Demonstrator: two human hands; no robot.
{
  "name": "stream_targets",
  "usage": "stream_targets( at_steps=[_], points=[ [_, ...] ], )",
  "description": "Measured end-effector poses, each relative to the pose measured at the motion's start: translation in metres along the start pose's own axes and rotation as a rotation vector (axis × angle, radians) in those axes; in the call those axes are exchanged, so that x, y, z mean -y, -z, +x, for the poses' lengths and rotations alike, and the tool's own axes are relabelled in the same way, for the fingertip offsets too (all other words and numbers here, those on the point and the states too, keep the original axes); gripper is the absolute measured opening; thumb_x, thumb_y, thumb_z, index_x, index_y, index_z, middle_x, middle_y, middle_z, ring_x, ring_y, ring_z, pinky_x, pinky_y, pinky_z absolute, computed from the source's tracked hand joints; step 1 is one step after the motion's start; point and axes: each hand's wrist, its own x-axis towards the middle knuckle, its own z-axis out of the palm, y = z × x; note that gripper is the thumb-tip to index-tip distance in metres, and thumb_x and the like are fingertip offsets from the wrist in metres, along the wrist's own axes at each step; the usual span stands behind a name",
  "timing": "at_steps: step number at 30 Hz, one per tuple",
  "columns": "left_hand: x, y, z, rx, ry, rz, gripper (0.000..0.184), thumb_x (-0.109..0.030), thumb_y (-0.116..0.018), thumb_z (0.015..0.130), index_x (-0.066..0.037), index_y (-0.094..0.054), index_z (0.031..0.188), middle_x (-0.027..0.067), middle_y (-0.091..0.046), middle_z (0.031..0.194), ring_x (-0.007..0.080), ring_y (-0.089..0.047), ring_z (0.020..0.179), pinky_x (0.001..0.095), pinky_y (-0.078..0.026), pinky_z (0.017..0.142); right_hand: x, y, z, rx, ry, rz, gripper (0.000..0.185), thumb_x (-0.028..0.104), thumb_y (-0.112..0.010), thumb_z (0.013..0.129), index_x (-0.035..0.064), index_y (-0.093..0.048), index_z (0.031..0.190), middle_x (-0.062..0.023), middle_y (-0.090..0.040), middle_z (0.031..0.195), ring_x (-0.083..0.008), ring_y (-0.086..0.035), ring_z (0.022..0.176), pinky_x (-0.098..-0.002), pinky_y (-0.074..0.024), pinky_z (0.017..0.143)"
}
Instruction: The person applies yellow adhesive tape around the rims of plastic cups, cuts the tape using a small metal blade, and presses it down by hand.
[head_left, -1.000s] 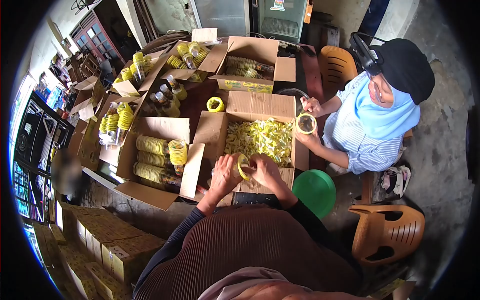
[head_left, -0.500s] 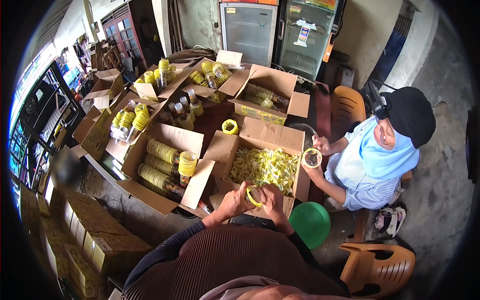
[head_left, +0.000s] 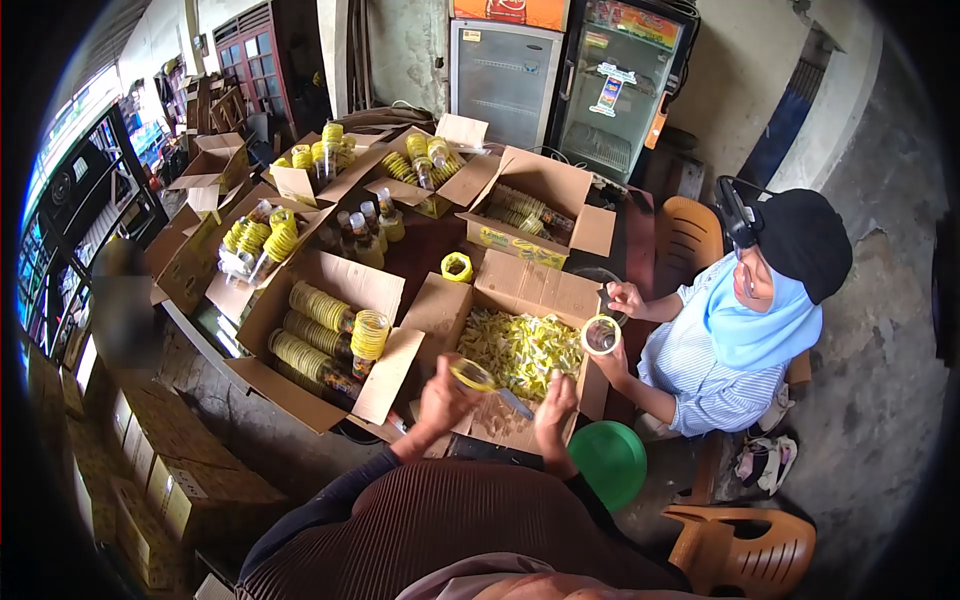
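The head view shows our left hand [head_left: 446,400] grasping a yellow-rimmed cup [head_left: 472,375] just in front of the open carton [head_left: 535,288] of small yellow packets [head_left: 520,345], our landmark. Our right hand [head_left: 556,410] is at that carton's front right corner, fingers curled together; we cannot tell whether they pinch anything. A greyish strip [head_left: 515,403], too unclear to name, slants between both hands.

We judge a good deal is done: left of the landmark, a second carton [head_left: 392,375] holds rows of yellow-ringed stacks [head_left: 315,330], and more stacks fill cartons behind it. The cup in our left hand is not yet among them, and plenty of packets remain. To the landmark's right, a co-worker's hand [head_left: 618,366] holds another cup [head_left: 600,337].

The tabletop [head_left: 425,245] under the landmark is dark reddish; behind it on the left stand bottles [head_left: 365,235]. Farther back we see two glass-fronted coolers [head_left: 505,85] against the wall. Right of the landmark are orange chairs [head_left: 690,230] on a grey concrete floor [head_left: 860,330]; a green tub [head_left: 610,465] sits near its front right corner, and closed boxes [head_left: 170,480] are piled well to its front left.
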Motion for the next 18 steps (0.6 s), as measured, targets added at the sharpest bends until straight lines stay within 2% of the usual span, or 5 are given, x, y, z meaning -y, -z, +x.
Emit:
stream_targets(
  at_steps=[5, 11, 14, 17, 18],
  points=[
    [0.025, 0.041, 0.016, -0.056, -0.192, -0.071, 0.083, -0.020, -0.080, 0.073, -0.001, -0.031, 0.137, 0.0215, -0.049, 0.129, 0.0388, -0.053, 0.114, 0.0439, -0.044, 0.097, -0.002, 0.027, 0.019, 0.271, 0.087, 0.003, 0.019, 0.016, -0.060, 0.092, -0.0005, -0.061, 0.084, -0.0170, -0.055, 0.077, -0.0322, -0.056, 0.071, -0.0395, -0.0417, 0.063],
    [-0.008, 0.052, 0.033, -0.073, -0.272, 0.075, 0.082, -0.013, -0.082, 0.069, -0.002, -0.035, 0.136, 0.0172, -0.048, 0.132, 0.0341, -0.048, 0.122, 0.0412, -0.037, 0.105, -0.039, 0.006, -0.013, 0.495, 0.032, 0.103, 0.009, 0.005, -0.073, 0.079, 0.0012, -0.069, 0.086, -0.0134, -0.057, 0.073, -0.0263, -0.054, 0.064, -0.0355, -0.0435, 0.060],
    [-0.009, 0.052, 0.031, -0.029, -0.250, -0.048, 0.081, -0.008, -0.081, 0.068, -0.002, -0.035, 0.135, 0.0168, -0.049, 0.131, 0.0324, -0.049, 0.122, 0.0402, -0.037, 0.107, -0.055, 0.006, -0.010, 0.621, 0.077, -0.032, 0.023, 0.000, -0.075, 0.075, 0.0030, -0.070, 0.098, -0.0134, -0.060, 0.078, -0.0256, -0.054, 0.063, -0.0340, -0.0447, 0.060],
    [0.002, 0.054, 0.026, 0.038, -0.183, -0.268, 0.077, -0.007, -0.079, 0.071, -0.002, -0.035, 0.133, 0.0142, -0.050, 0.129, 0.0265, -0.049, 0.123, 0.0379, -0.037, 0.107, -0.052, 0.003, 0.004, 0.571, -0.029, -0.203, 0.045, 0.003, -0.077, 0.072, 0.0036, -0.065, 0.115, -0.0150, -0.063, 0.090, -0.0281, -0.059, 0.076, -0.0359, -0.0483, 0.069],
    [0.008, 0.056, 0.026, 0.077, -0.117, -0.421, 0.075, -0.006, -0.078, 0.073, -0.002, -0.035, 0.133, 0.0131, -0.051, 0.129, 0.0234, -0.050, 0.121, 0.0363, -0.039, 0.104, -0.045, 0.004, 0.006, 0.487, 0.109, -0.300, 0.057, 0.005, -0.079, 0.070, 0.0044, -0.058, 0.123, -0.0161, -0.061, 0.098, -0.0305, -0.059, 0.085, -0.0395, -0.0480, 0.076]
  ],
)
